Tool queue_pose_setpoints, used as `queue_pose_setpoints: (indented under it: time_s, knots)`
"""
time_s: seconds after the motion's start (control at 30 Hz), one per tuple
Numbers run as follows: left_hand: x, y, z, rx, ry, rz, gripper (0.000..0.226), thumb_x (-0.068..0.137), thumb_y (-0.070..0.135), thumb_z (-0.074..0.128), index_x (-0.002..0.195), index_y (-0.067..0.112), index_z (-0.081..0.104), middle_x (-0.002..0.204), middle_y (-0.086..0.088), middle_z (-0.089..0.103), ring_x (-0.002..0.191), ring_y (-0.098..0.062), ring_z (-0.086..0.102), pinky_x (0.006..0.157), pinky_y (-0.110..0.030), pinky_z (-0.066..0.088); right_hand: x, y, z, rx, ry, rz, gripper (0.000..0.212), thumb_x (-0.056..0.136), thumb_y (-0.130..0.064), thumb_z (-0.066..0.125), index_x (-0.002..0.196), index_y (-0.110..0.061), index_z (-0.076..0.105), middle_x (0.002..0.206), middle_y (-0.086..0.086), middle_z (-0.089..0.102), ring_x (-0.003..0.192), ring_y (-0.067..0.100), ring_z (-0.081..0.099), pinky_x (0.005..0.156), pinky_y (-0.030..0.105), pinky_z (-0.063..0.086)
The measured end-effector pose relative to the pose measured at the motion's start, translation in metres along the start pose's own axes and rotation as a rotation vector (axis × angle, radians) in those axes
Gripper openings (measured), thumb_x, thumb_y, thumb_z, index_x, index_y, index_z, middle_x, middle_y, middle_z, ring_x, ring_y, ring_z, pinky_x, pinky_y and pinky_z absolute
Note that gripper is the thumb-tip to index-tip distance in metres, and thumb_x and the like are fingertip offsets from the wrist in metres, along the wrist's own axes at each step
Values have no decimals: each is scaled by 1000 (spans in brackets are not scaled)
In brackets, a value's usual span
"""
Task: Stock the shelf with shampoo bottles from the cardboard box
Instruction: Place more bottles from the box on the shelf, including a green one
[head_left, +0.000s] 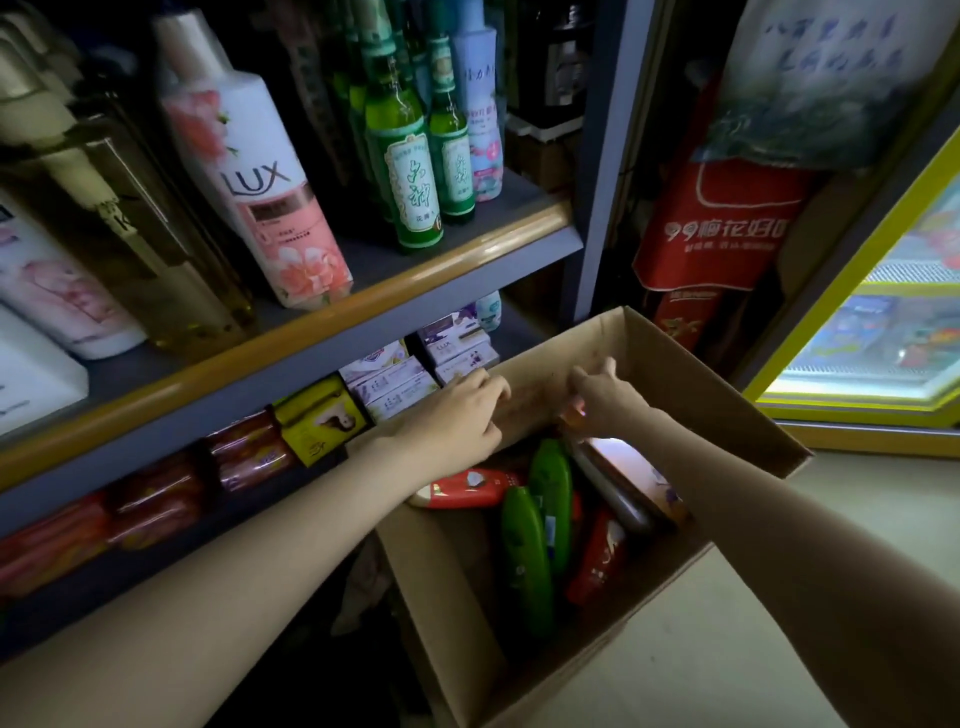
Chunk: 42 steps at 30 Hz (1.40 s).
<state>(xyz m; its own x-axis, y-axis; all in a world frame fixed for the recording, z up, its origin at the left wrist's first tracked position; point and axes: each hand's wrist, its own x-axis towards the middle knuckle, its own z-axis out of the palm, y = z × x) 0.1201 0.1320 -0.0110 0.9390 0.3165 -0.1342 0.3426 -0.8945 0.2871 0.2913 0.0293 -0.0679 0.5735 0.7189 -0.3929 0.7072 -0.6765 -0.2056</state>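
From the head view, an open cardboard box (675, 364) sits on the floor just beside the shelf (311, 317). Inside the box lie green shampoo bottles (524, 551) and red ones (467, 488). The left hand (457, 415) rests on the box's far flap, fingers loosely bent, holding nothing. The right hand (602, 395) curls its fingers over that same flap, holding it.

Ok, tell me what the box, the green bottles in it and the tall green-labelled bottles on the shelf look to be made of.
Cardboard box: brown matte cardboard, with folded flaps and raw edges.
Green bottles: probably plastic, opaque and glossy, with soft highlights.
Tall green-labelled bottles: likely glass, translucent green with sharp glints; plastic cannot be excluded.
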Motion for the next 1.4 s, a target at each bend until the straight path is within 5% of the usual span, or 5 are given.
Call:
queue_pose_setpoints:
  time_s: [0.2,0.43,0.6,1.1,1.4]
  knots:
    - [-12,3,-9,-311,-133,-147,55,84,37,61,130,16,37,128,-5,48,117,-25,51,92,-30,44,-27,-60,-59,200,127,-257,51,67,-38,70,104,-17,41,105,13,47,94,29,46,71,32,40]
    - [-77,-11,-102,-549,364,-213,51,69,37,76,103,7,51,102,-8,64,98,-23,62,86,-40,50,-108,-151,-167,316,424,-578,50,69,-28,74,108,-10,49,62,-15,46,95,17,33,74,29,34]
    - [-148,-15,-194,-625,507,-111,26,77,22,72,96,26,54,97,1,66,80,-1,61,76,-18,49,-181,-232,-230,343,648,-781,56,61,-43,73,105,-18,50,69,-11,41,94,14,35,75,30,41]
    - [-219,-12,-362,-408,964,36,27,78,18,70,100,19,54,94,6,62,92,-12,60,83,-24,49,-248,-315,-314,694,1228,-1047,100,68,-39,77,144,-15,16,125,6,54,110,16,57,90,32,51]
    - [-151,-55,-376,-305,1073,-319,29,81,20,68,105,6,62,105,-9,67,99,-22,62,86,-29,47,-207,-308,-318,845,1238,-1013,100,64,-38,80,142,-20,18,135,2,46,119,15,51,98,39,49]
